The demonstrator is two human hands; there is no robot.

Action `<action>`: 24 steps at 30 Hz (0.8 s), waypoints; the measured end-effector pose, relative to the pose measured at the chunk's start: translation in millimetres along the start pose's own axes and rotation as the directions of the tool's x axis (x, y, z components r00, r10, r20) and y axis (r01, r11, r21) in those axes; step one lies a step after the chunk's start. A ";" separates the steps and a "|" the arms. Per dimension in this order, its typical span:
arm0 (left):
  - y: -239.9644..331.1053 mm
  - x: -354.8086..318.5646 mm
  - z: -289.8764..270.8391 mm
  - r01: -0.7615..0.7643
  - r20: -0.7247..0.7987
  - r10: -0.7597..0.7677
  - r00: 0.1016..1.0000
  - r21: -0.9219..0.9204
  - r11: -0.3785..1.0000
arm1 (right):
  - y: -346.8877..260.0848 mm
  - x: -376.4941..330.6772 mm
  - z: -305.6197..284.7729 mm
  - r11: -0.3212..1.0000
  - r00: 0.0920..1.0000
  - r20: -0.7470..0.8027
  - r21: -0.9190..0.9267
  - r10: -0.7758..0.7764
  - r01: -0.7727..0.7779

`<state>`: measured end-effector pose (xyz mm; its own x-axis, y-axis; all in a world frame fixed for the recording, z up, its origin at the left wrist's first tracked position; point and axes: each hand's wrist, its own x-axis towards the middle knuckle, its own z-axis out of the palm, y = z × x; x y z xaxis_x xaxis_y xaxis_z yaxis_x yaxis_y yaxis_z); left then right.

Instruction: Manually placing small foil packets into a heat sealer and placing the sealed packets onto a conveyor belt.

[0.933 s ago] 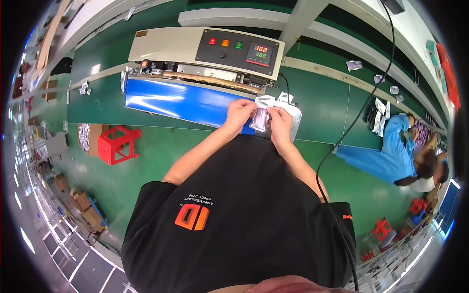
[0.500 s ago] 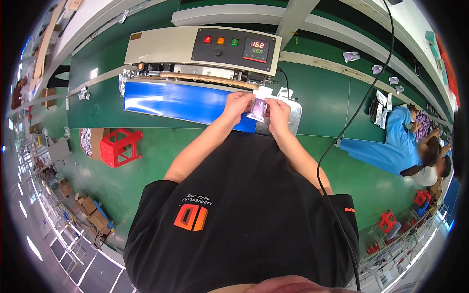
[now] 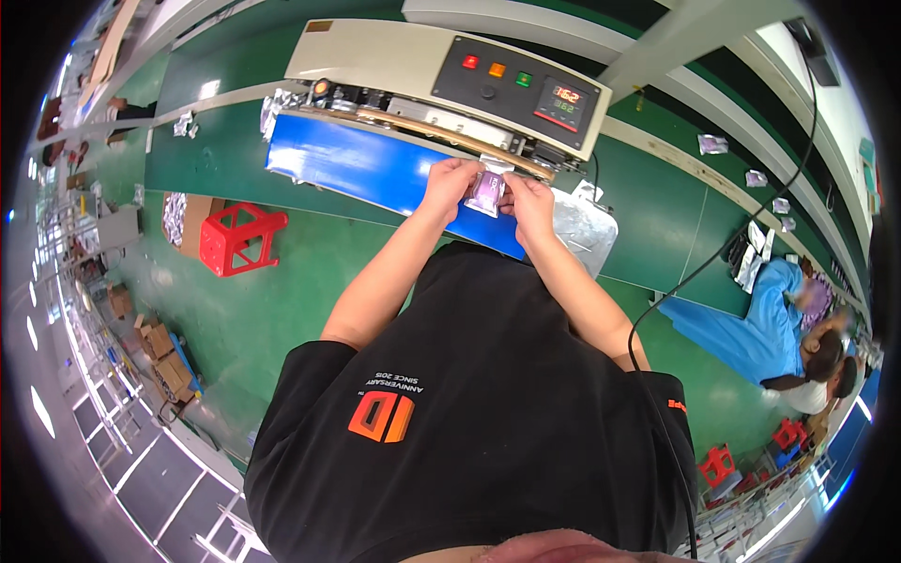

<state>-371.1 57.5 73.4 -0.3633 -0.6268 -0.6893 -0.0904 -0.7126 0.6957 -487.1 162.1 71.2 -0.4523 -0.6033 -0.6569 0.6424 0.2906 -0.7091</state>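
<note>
Pinching small purple pouch (image 3: 486, 191) between both hands | left hand (image 3: 450, 182), right hand (image 3: 528, 200) closed on its edges | above blue conveyor belt (image 3: 366, 172)

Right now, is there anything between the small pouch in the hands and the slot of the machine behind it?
Nothing visible. Left hand and right hand hold the purple pouch over the blue belt, just before the sealing machine.

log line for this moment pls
left hand: holds small purple pouch | right hand: holds same pouch | location: over blue conveyor belt at sealing machine
</note>
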 end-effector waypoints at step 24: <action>-91.8 -130.9 -46.4 -0.289 -0.363 0.462 0.809 0.439 0.851 | -187.1 298.0 -457.0 0.468 0.822 -0.243 -0.883 -0.515 0.033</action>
<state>-272.3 190.3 90.4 0.0008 -0.9509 -0.3095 -0.3785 -0.2867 0.8801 -1024.9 267.3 -109.0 -0.8529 -0.4653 -0.2369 -0.2602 0.7721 -0.5798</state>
